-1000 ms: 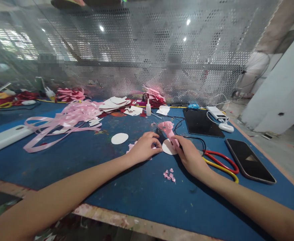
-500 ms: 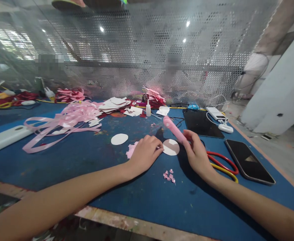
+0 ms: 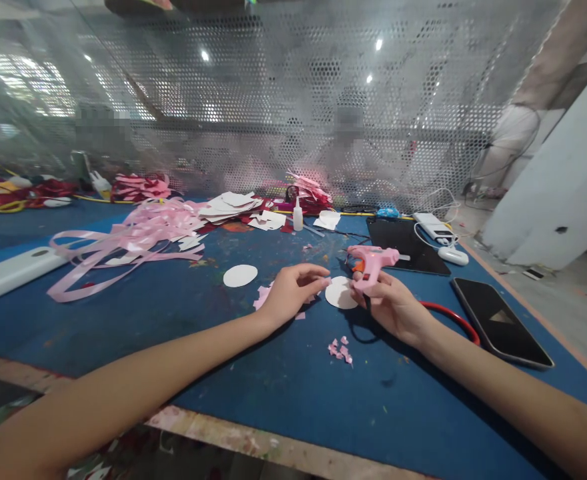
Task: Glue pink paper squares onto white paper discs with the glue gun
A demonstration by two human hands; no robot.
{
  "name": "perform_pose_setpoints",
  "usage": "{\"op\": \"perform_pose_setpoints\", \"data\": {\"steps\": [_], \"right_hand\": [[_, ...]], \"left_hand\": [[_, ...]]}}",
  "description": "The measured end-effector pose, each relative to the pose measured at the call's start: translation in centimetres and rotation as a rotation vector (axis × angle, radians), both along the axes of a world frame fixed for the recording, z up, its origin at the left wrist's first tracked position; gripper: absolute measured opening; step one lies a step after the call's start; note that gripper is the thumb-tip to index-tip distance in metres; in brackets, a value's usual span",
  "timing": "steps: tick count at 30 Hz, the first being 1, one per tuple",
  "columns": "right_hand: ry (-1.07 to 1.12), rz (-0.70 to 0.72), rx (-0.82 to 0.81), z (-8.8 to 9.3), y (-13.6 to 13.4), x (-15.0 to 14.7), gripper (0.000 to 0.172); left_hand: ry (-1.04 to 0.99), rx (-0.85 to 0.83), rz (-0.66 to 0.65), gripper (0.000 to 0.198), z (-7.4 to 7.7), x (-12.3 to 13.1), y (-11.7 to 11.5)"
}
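Note:
My right hand [image 3: 396,307] is wrapped around the handle of a pink hot glue gun [image 3: 373,261]. The gun lies sideways in the air, nozzle toward the left, with a pale glue stick poking out at its right end. Below it a white paper disc [image 3: 340,293] rests on the table, partly shaded. Beside that disc's left edge my left hand [image 3: 296,290] holds nothing, its fingers stretched and thumb apart. Pink cut pieces [image 3: 262,297] lie partly hidden beneath the left hand. A second white disc [image 3: 240,275] is farther left, and small pink bits [image 3: 341,350] lie nearer me.
On the right are a phone [image 3: 501,322], a red scissor handle [image 3: 453,319] partly behind my forearm, and a black tablet [image 3: 406,245]. Pink ribbon [image 3: 158,230], white paper pieces [image 3: 229,207] and a small bottle [image 3: 297,217] stand toward the back. A perforated screen [image 3: 273,100] rises behind.
My right hand has turned the glue gun from pointing upward to lying level with its nozzle left. My left fingers have spread and lifted slightly, uncovering more of the pink pieces.

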State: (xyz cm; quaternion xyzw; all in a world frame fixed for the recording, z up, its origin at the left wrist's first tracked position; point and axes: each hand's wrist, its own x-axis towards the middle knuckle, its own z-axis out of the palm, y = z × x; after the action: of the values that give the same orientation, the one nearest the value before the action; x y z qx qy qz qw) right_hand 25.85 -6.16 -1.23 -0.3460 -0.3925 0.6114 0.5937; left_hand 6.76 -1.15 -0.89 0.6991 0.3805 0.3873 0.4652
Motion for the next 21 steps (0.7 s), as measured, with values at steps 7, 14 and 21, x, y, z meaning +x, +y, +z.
{"op": "perform_pose_setpoints", "data": {"steps": [7, 14, 21], "right_hand": [[0.065, -0.045, 0.060, 0.2, -0.5, -0.3, 0.022], [0.020, -0.034, 0.058, 0.2, -1.2, -0.8, 0.024], [-0.020, 0.018, 0.072, 0.3, -1.3, -0.4, 0.019]], "left_hand": [[-0.063, -0.138, -0.029, 0.024, 0.2, 0.0, -0.3], [-0.110, -0.112, 0.024, 0.022, 0.2, -0.1, 0.1], [-0.203, -0.265, 0.027, 0.028, 0.2, 0.0, 0.3]]}}
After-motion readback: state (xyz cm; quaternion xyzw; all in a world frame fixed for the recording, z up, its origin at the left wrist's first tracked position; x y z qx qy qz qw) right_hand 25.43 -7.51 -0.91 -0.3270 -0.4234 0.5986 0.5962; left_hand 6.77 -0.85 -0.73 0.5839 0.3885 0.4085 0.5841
